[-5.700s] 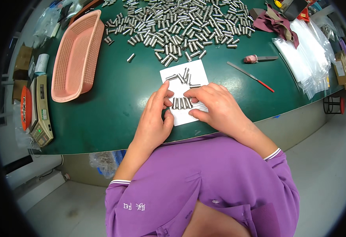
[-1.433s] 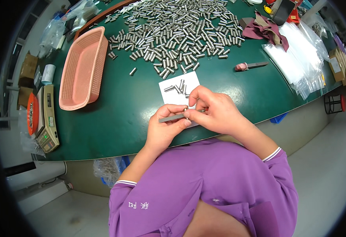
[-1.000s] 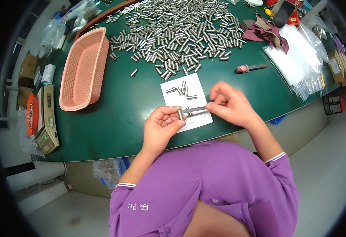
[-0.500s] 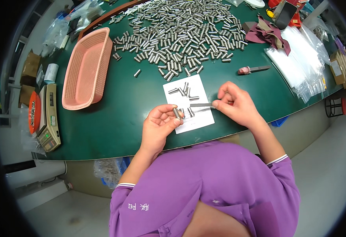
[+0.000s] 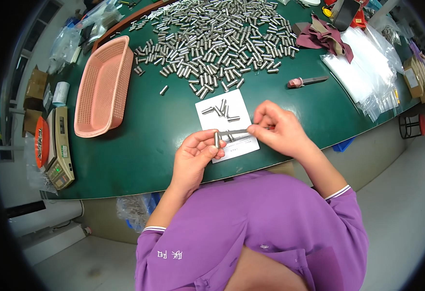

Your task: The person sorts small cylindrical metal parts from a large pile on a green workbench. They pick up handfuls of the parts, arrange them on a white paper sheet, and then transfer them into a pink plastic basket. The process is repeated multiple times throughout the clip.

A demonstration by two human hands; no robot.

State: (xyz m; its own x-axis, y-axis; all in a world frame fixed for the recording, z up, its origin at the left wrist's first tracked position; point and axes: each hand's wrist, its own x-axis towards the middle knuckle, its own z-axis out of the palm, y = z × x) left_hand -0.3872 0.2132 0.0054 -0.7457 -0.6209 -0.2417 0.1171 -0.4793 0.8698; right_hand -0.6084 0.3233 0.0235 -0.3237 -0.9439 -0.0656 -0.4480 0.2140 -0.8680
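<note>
My left hand (image 5: 193, 154) pinches a short metal pin (image 5: 217, 140) nearly upright between thumb and fingers. My right hand (image 5: 279, 130) grips a thin, flat grey file (image 5: 235, 131) by its right end. The file's left tip is at the pin's upper part; whether they touch is hard to tell. Beneath both hands lies a printed white sheet (image 5: 245, 107), with several loose metal pins (image 5: 220, 108) on its far half. A few more pins rest under the file, partly hidden. Farther back, a large heap of similar pins (image 5: 217, 41) spreads across the green table (image 5: 149, 160).
Left of the sheet stands a pink plastic basket (image 5: 80, 114), beyond it a weighing scale (image 5: 61, 145) with an orange tray (image 5: 41, 140). To the right lie a wrapped-handle blade tool (image 5: 309, 81), a maroon cloth (image 5: 321, 36) and clear plastic bags (image 5: 363, 72).
The file has moved left, bringing its tip to the pin. My left hand has turned the pin more upright. The whole view has shifted slightly.
</note>
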